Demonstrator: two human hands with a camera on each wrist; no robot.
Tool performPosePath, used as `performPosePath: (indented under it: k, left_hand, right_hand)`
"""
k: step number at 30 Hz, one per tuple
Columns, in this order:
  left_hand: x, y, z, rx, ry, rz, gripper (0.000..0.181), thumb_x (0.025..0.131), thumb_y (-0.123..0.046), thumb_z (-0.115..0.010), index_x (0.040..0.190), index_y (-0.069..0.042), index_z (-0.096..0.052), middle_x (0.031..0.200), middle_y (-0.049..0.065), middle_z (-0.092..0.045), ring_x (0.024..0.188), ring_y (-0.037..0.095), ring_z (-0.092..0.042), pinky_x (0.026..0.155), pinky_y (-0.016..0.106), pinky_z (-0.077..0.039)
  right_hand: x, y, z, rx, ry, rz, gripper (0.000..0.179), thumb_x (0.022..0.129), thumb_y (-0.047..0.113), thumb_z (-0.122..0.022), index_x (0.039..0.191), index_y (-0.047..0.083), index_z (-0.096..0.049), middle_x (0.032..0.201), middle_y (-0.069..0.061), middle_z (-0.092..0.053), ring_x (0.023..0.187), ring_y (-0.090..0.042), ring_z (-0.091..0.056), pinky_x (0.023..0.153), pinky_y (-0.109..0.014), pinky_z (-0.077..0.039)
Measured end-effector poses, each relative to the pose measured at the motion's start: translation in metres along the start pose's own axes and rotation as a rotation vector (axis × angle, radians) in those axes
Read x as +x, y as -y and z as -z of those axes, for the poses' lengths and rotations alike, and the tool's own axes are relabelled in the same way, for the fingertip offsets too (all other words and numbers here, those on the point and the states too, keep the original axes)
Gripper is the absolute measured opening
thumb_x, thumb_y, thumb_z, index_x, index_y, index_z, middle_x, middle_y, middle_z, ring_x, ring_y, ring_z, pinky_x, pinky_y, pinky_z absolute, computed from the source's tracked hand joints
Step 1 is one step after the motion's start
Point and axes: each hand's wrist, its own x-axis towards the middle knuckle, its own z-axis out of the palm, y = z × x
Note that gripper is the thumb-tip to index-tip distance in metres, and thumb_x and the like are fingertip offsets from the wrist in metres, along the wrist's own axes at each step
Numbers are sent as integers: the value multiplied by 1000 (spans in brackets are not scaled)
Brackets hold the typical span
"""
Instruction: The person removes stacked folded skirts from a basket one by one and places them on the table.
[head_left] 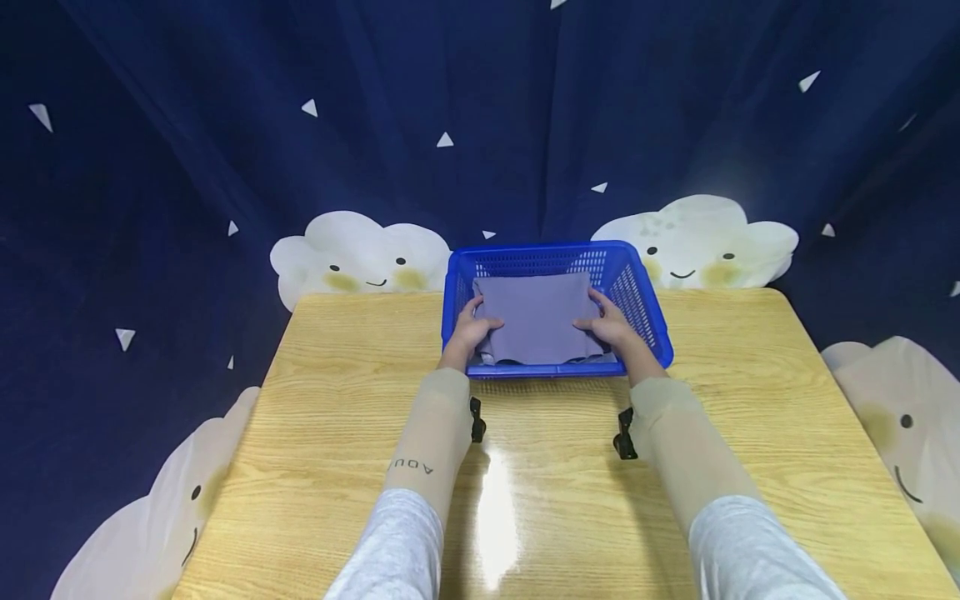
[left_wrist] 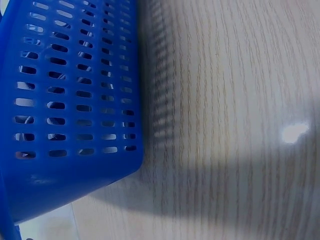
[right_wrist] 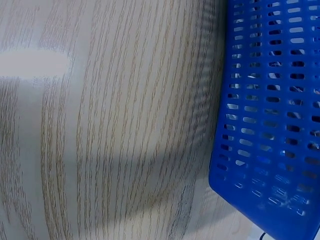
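A folded greyish-purple cloth (head_left: 536, 321) lies flat inside a blue plastic basket (head_left: 651, 312) at the table's far edge. My left hand (head_left: 471, 327) grips the cloth's left side, thumb on top and fingers at its edge. On the opposite side my right hand (head_left: 609, 323) holds it the same way, thumb over the top. Beneath the cloth, some grey and dark material shows, its kind unclear. Both wrist views show only the perforated wall of the basket (left_wrist: 70, 110), (right_wrist: 272, 115) and the tabletop; the hands are out of sight there.
The light wooden table (head_left: 360, 417) carries the basket near its back edge. Behind hangs a dark blue curtain (head_left: 495, 100) with white triangles and smiling clouds. A black wrist mount (head_left: 625, 435) hangs from the right sleeve, another mount (head_left: 477, 419) from the left.
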Motion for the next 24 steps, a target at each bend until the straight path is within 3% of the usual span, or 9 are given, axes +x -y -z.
performPosePath:
  k: [2, 5, 8, 9, 13, 15, 20, 22, 24]
  left_hand:
    - [9, 9, 1, -8, -7, -47, 73, 76, -10, -71, 140, -18, -36, 143, 10, -32, 124, 25, -36, 100, 37, -36]
    - [19, 14, -1, 17, -26, -48, 73, 74, -10, -72, 138, -19, -39, 142, 9, -34, 123, 23, -37, 99, 36, -37]
    - [14, 9, -2, 7, -27, -33, 72, 75, -6, -70, 139, -18, -39, 143, 8, -33, 125, 23, -35, 100, 36, -36]
    - [6, 1, -1, 9, -28, -1, 71, 77, -2, -67, 140, -17, -37, 145, 8, -31, 128, 25, -32, 104, 39, -31]
    - [0, -2, 1, -5, -29, -19, 70, 77, 1, -66, 140, -14, -37, 145, 8, -31, 128, 25, -32, 103, 39, -32]
    - [24, 17, 0, -10, -33, -60, 72, 74, -2, -70, 138, -17, -40, 143, 6, -34, 125, 23, -36, 99, 37, -37]
    - [115, 86, -8, -2, -51, -150, 79, 65, -11, -79, 134, -28, -44, 140, -3, -38, 122, 20, -38, 93, 35, -41]
    - [112, 82, -10, 23, -64, -143, 79, 67, -9, -76, 136, -26, -42, 142, -1, -36, 126, 24, -35, 98, 37, -38]
    - [84, 59, -8, 25, -62, -113, 76, 71, -6, -73, 138, -23, -41, 144, 1, -34, 129, 26, -32, 101, 39, -35]
  right_hand:
    - [-1, 1, 0, -6, -8, 5, 80, 85, 8, -60, 148, 13, -12, 152, -13, -8, 137, -37, -5, 110, -47, -14]
    - [-1, 2, 0, -12, -13, 9, 80, 84, 7, -61, 148, 12, -12, 152, -13, -8, 137, -38, -5, 110, -46, -13]
    - [-1, 3, 0, -14, -12, 13, 80, 84, 6, -60, 147, 11, -12, 152, -16, -7, 137, -38, -5, 110, -46, -14]
    - [-1, 3, 0, -13, -13, 16, 80, 84, 5, -60, 147, 11, -13, 152, -16, -6, 137, -38, -5, 110, -46, -14]
    - [-2, 3, 1, -7, -26, 21, 79, 84, 3, -60, 147, 12, -14, 152, -16, -6, 137, -37, -6, 110, -46, -14]
    - [-2, 4, 1, -5, -33, 24, 78, 84, 3, -60, 147, 12, -15, 152, -14, -7, 137, -36, -6, 110, -46, -14]
    - [-3, 5, 1, 10, -40, 38, 78, 83, 1, -59, 147, 12, -16, 152, -13, -10, 137, -36, -6, 110, -45, -13]
    - [-3, 6, 1, 20, -43, 42, 78, 83, 0, -59, 147, 12, -16, 152, -13, -10, 137, -36, -6, 110, -45, -13]
    - [-3, 6, 2, 27, -47, 44, 78, 83, -1, -59, 147, 12, -16, 152, -13, -10, 137, -36, -6, 110, -45, -13]
